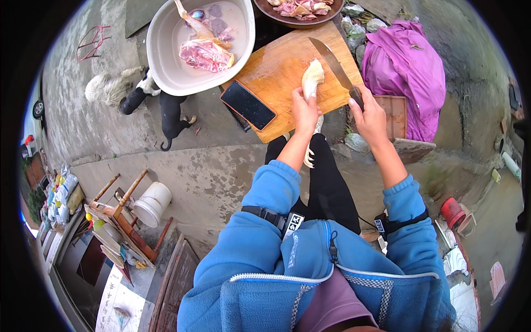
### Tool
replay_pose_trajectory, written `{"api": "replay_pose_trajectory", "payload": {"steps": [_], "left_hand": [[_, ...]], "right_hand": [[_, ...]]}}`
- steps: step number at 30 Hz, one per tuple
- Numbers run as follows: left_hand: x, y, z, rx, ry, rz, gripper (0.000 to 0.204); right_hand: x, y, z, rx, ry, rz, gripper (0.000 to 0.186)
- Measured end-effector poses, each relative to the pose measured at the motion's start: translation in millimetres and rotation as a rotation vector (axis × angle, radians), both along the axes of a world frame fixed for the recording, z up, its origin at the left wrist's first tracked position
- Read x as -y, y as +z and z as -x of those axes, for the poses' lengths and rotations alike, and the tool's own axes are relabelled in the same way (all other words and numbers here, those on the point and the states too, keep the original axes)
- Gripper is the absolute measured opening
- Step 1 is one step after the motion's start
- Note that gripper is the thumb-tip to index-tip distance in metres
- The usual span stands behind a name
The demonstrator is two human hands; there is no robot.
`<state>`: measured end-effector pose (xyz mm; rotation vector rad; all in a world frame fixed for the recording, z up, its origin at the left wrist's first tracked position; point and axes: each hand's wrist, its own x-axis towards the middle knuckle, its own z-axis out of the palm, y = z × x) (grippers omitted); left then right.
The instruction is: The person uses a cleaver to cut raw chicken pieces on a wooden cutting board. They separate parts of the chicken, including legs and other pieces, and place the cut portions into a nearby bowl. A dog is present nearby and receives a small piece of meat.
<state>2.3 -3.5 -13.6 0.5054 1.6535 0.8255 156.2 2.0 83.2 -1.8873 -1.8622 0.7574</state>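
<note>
My left hand is closed round a poultry leg. Its pale, skin-covered meaty end points away over the board, while the clawed foot hangs past the near edge above my lap. A long-bladed knife is in my right hand, fingers wrapped round the dark handle. The blade slants up and left over the wooden cutting board, to the right of the leg; I cannot tell whether it touches the wood. A black phone with an orange rim lies at the board's left corner.
A white tub with raw poultry in liquid stands left of the board. A dark pan of cut meat sits beyond it. Purple cloth covers something at the right. A white dog and a black dog are on the left.
</note>
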Motion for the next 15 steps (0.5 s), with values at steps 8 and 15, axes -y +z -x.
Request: {"api": "replay_pose_trajectory", "payload": {"steps": [8,15], "left_hand": [[4.0,0.0,-6.1,-0.407,-0.142,-0.054,0.025],[1.7,12.1,-10.1,-0.455,-0.131,-0.047,0.027]], "right_hand": [[-28.6,-8.0,8.2,0.198,0.237,0.068,0.032],[-41.0,-10.7,7.1,0.067,0.238,-0.101,0.034]]}}
